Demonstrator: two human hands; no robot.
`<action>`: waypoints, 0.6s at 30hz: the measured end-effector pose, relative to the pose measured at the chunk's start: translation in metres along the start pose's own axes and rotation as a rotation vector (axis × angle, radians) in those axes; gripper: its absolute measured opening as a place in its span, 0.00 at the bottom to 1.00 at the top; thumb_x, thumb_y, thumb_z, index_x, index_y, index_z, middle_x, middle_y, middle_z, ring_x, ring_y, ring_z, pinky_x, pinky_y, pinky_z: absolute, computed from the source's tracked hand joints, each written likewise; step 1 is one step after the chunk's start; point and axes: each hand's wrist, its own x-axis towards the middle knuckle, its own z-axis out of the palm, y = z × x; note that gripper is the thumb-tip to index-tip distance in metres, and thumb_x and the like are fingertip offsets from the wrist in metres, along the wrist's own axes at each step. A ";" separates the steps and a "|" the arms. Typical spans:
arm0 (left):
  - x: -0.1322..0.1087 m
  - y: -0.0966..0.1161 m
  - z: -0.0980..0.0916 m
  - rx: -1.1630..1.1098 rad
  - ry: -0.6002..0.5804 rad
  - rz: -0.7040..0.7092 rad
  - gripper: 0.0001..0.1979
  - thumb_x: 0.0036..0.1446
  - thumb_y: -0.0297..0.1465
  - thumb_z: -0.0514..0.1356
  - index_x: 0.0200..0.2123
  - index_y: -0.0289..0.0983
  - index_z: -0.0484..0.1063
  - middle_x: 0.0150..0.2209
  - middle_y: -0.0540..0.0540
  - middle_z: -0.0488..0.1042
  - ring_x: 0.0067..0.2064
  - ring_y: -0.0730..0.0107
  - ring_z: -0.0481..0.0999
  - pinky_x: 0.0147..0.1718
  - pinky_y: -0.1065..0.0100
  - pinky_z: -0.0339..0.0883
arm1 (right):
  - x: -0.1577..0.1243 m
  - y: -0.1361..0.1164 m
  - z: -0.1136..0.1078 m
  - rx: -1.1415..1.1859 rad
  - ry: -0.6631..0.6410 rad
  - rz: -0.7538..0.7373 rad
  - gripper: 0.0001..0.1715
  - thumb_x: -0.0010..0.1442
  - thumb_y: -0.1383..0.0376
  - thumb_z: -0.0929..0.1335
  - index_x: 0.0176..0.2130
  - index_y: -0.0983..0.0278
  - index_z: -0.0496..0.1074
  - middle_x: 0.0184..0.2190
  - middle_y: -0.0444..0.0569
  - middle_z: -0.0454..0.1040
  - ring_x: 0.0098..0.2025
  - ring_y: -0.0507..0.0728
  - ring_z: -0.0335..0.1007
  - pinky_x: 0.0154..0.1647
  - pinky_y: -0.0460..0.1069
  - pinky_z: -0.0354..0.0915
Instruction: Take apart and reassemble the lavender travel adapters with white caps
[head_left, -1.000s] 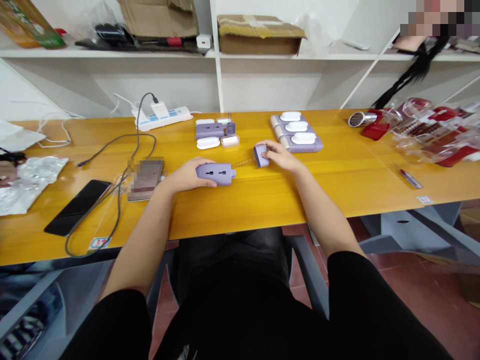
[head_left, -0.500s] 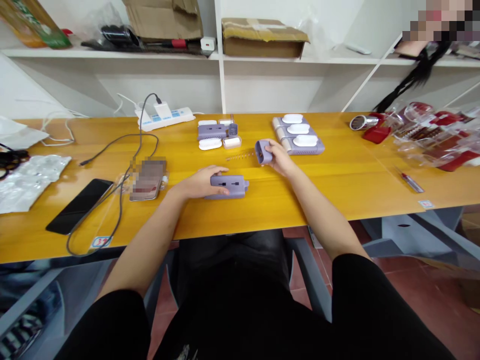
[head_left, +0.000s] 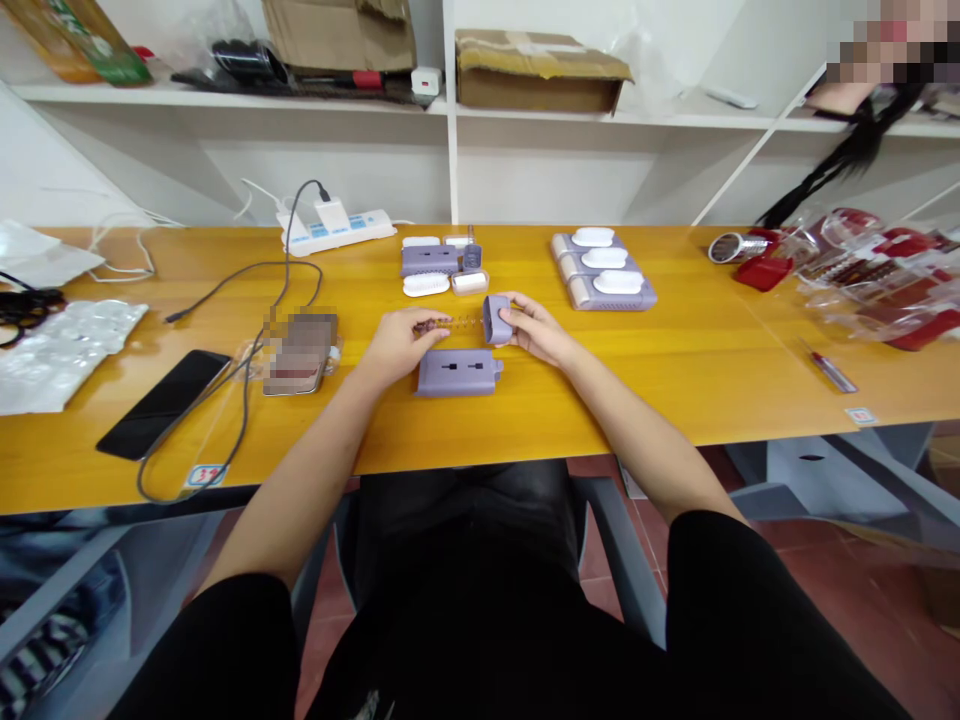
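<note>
My left hand [head_left: 401, 348] is closed with its fingertips around the left end of a thin metal coil spring [head_left: 466, 321]. The spring stretches rightward to the open mouth of a hollow purple casing piece [head_left: 495, 322]; whether it goes inside I cannot tell. That piece is gripped by my right hand [head_left: 536, 330], its opening turned left. Just below my hands, a larger purple casing [head_left: 457, 374] with two dark slots lies on the table, touched by neither hand.
Behind my hands sit a small purple part [head_left: 429, 260] and white brush-like pieces [head_left: 426, 285]. Purple units with white tops [head_left: 604, 270] stand at the back right. A phone [head_left: 165, 402], a grey cable [head_left: 244, 400] and a power strip [head_left: 341, 232] are left; a screwdriver [head_left: 831, 370] lies right.
My left hand has let go of the larger purple casing and moved up to the spring. My right hand has brought the hollow piece left and slightly down.
</note>
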 end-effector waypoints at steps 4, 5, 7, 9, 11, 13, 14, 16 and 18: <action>-0.001 0.005 -0.006 0.009 -0.013 -0.004 0.20 0.68 0.50 0.66 0.45 0.42 0.89 0.49 0.41 0.91 0.49 0.48 0.88 0.53 0.52 0.78 | -0.002 -0.001 -0.004 -0.041 -0.017 -0.020 0.41 0.56 0.46 0.88 0.60 0.54 0.76 0.47 0.44 0.83 0.41 0.54 0.82 0.43 0.50 0.85; -0.001 0.005 -0.008 0.020 -0.028 -0.008 0.21 0.68 0.51 0.66 0.44 0.42 0.89 0.46 0.41 0.91 0.46 0.51 0.87 0.50 0.54 0.78 | -0.003 -0.002 -0.005 -0.066 -0.022 -0.028 0.43 0.56 0.46 0.88 0.61 0.54 0.76 0.48 0.44 0.84 0.42 0.55 0.82 0.44 0.50 0.84; -0.001 0.007 -0.011 0.041 -0.053 -0.010 0.23 0.69 0.53 0.64 0.40 0.41 0.88 0.41 0.43 0.90 0.39 0.55 0.83 0.43 0.58 0.74 | -0.003 -0.003 -0.006 -0.141 -0.030 -0.055 0.45 0.54 0.46 0.88 0.63 0.54 0.75 0.50 0.46 0.84 0.47 0.57 0.83 0.49 0.52 0.84; -0.001 0.009 -0.013 0.045 -0.067 -0.004 0.24 0.70 0.53 0.62 0.38 0.41 0.88 0.38 0.44 0.89 0.37 0.57 0.80 0.40 0.59 0.71 | -0.003 -0.003 -0.007 -0.230 -0.039 -0.101 0.48 0.53 0.46 0.89 0.64 0.54 0.75 0.53 0.49 0.85 0.52 0.60 0.83 0.56 0.56 0.83; -0.001 0.009 -0.015 0.042 -0.077 -0.007 0.26 0.71 0.54 0.60 0.34 0.40 0.87 0.34 0.44 0.86 0.34 0.59 0.77 0.37 0.61 0.68 | -0.003 -0.004 -0.008 -0.305 -0.048 -0.150 0.51 0.51 0.46 0.89 0.65 0.55 0.74 0.56 0.51 0.84 0.57 0.62 0.83 0.62 0.59 0.81; -0.001 0.008 -0.015 0.024 -0.080 -0.039 0.31 0.72 0.56 0.57 0.30 0.40 0.85 0.26 0.46 0.78 0.29 0.62 0.72 0.33 0.61 0.63 | -0.003 -0.004 -0.008 -0.359 -0.053 -0.189 0.51 0.51 0.46 0.89 0.65 0.55 0.73 0.59 0.52 0.83 0.59 0.63 0.82 0.65 0.61 0.80; -0.001 0.006 -0.015 0.008 -0.074 -0.058 0.33 0.73 0.58 0.56 0.28 0.41 0.84 0.23 0.47 0.72 0.27 0.63 0.69 0.32 0.62 0.61 | -0.003 -0.004 -0.008 -0.381 -0.053 -0.204 0.50 0.52 0.46 0.88 0.65 0.55 0.73 0.59 0.52 0.83 0.59 0.64 0.82 0.66 0.61 0.79; 0.000 0.003 -0.014 -0.034 -0.045 -0.083 0.36 0.73 0.61 0.54 0.26 0.41 0.82 0.22 0.48 0.67 0.25 0.64 0.65 0.30 0.62 0.59 | -0.003 -0.005 -0.009 -0.424 -0.040 -0.236 0.47 0.53 0.46 0.87 0.64 0.55 0.73 0.60 0.52 0.82 0.60 0.64 0.82 0.67 0.63 0.79; 0.001 -0.001 -0.013 -0.071 0.005 -0.092 0.35 0.71 0.62 0.56 0.28 0.41 0.83 0.23 0.48 0.68 0.26 0.65 0.65 0.30 0.63 0.58 | -0.002 -0.004 -0.011 -0.461 -0.001 -0.273 0.44 0.54 0.47 0.86 0.61 0.55 0.73 0.61 0.53 0.80 0.60 0.64 0.81 0.67 0.63 0.78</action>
